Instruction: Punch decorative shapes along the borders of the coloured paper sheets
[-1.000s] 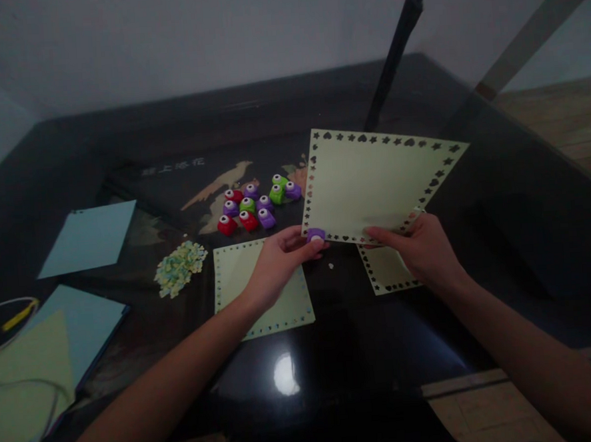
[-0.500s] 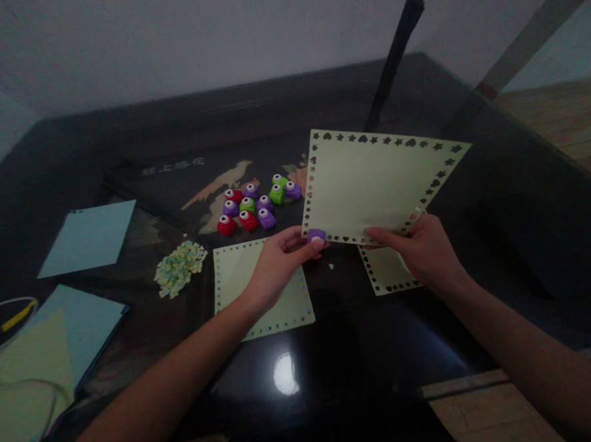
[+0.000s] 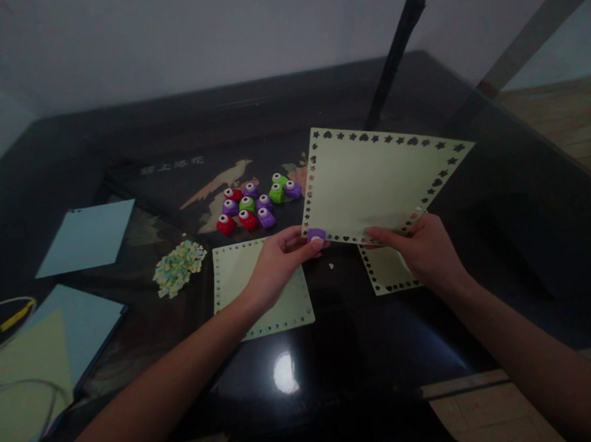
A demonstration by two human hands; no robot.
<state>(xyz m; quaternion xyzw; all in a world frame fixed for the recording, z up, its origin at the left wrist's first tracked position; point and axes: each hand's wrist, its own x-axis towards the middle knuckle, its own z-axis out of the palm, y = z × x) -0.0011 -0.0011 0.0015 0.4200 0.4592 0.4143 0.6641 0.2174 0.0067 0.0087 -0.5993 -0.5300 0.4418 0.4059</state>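
A pale yellow-green sheet of paper [image 3: 373, 183] is held up above the table, its edges lined with punched stars, hearts and other small shapes. My right hand [image 3: 422, 253] pinches its lower right edge, thumb in front and fingers behind. At the sheet's lower left corner, my left hand [image 3: 282, 258] grips a small purple craft punch [image 3: 316, 236], which sits on the paper's edge. Below my left forearm lies another punched sheet [image 3: 260, 290], partly covered by the hand. A third punched sheet [image 3: 391, 272] shows partly beneath my right hand.
Several red, green and purple punches [image 3: 247, 204] stand in a cluster at the table's middle. Left of them is a heap of paper cut-outs [image 3: 181, 268]. Blue sheets [image 3: 89, 237] and a yellow-green sheet [image 3: 25, 391] lie at left, near a white cable [image 3: 51, 402]. A dark post [image 3: 398, 54] rises behind.
Almost nothing differs. Both hands, the held sheet and the purple punch keep nearly the same place; the view has shifted very slightly.
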